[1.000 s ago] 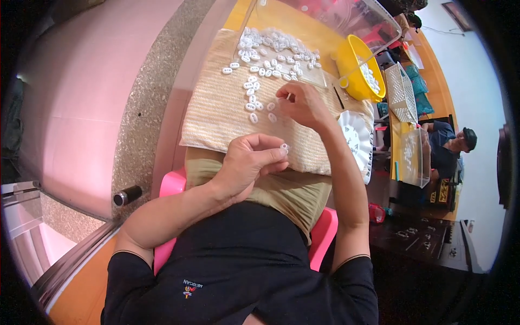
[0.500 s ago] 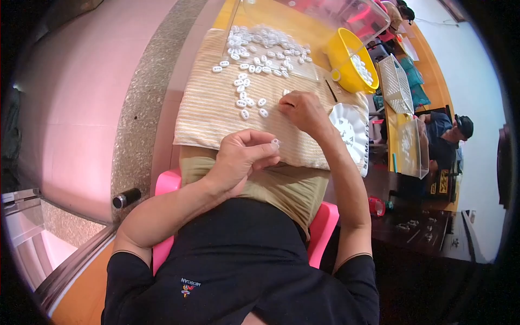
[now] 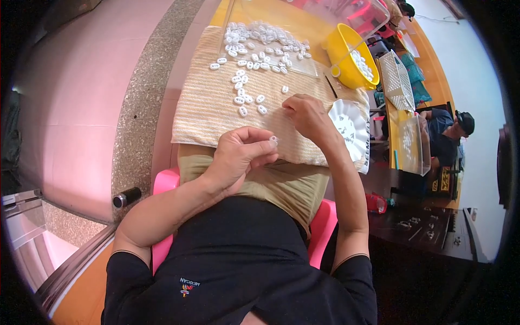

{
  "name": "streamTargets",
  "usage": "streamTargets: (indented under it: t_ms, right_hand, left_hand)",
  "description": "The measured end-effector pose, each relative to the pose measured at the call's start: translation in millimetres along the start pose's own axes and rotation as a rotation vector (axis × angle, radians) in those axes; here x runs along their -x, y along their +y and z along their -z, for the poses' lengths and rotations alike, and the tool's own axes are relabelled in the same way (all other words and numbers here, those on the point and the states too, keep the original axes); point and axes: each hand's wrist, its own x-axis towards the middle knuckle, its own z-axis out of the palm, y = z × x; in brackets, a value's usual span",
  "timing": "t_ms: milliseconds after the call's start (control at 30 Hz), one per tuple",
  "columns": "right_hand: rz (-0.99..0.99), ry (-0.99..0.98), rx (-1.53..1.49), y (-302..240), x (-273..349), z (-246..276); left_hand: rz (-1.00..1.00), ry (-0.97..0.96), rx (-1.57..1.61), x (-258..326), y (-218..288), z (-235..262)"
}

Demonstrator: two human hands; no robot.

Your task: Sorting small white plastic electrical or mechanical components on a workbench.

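My left hand (image 3: 241, 154) pinches a small translucent whitish plastic piece (image 3: 273, 139) between thumb and forefinger, above the near part of the striped cloth (image 3: 200, 122). Farther out and to the right, my right hand (image 3: 310, 116) hovers over the cloth with thumb and fingers pinched together; whether they hold something is hidden. One white oval piece with two holes (image 3: 285, 89) lies just beyond its fingertips. To the left, several more oval pieces (image 3: 243, 111) lie in a loose column leading up to a larger heap (image 3: 265, 35). Beside my right wrist stands a white fluted plate (image 3: 337, 108) with tiny white parts in it.
At the back right a yellow tub (image 3: 338, 49) holds white pieces. A thin dark tool (image 3: 331, 86) lies between tub and plate. A clear plastic tray (image 3: 314, 69) is under the heap. Farther right are a white perforated basket (image 3: 398, 81) and a person (image 3: 447, 135) at another table.
My right hand has drawn slightly right, so the lone oval piece beyond its fingertips now shows whole. My left hand still pinches the small piece. The whole view has shifted a little.
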Motion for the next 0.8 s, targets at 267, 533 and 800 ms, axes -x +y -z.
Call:
streamTargets:
  t_ms: [267,533,800]
  right_hand:
    - [0.029,0.015,-0.117,-1.3,5.7,-5.5]
    - [-0.027,0.063,-0.167,-2.3,18.1,-7.6]
    - [-0.220,0.005,-1.025,-13.6,54.9,-18.5]
  left_hand:
    - [0.012,0.018,0.002,-2.0,-0.2,1.4]
    - [-0.015,0.020,-0.043,-5.2,-2.4,6.5]
    - [-0.006,0.049,-0.047,-5.0,-3.3,4.9]
